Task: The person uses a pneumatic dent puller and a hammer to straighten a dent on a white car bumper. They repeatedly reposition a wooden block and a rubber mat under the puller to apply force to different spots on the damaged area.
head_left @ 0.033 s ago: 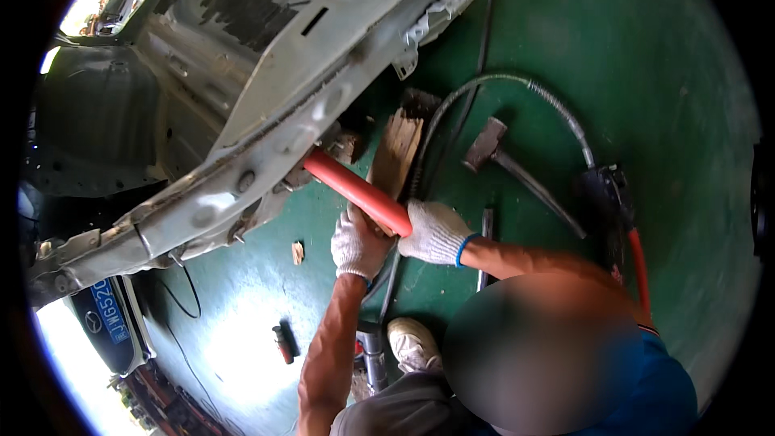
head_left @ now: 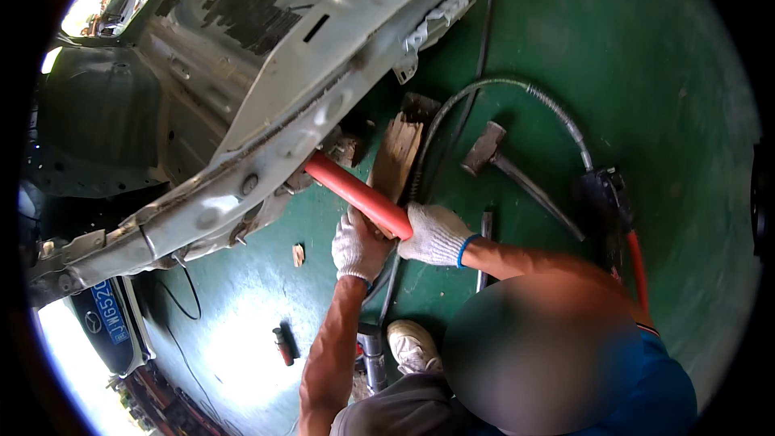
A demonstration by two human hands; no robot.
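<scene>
A smooth red tube (head_left: 355, 189) runs from under the edge of the car body panel (head_left: 250, 182) down toward me. Its near end is in my right hand (head_left: 437, 234), closed around it in a white knitted glove. Beneath the tube lies a rough wooden block (head_left: 397, 155), its near end showing between my hands. My left hand (head_left: 360, 248), in a matching glove, is closed at that near end, just below the tube. Its fingertips are partly hidden. The far end of the tube is hidden against the underside of the panel.
On the green floor to the right lie a sledgehammer (head_left: 529, 176), a curved hose (head_left: 500, 81) and a black pump-like tool (head_left: 607, 194) with a red handle (head_left: 638, 266). A metal bar (head_left: 486, 246) lies beside my right wrist. A small red-and-black tool (head_left: 282, 347) is at lower left.
</scene>
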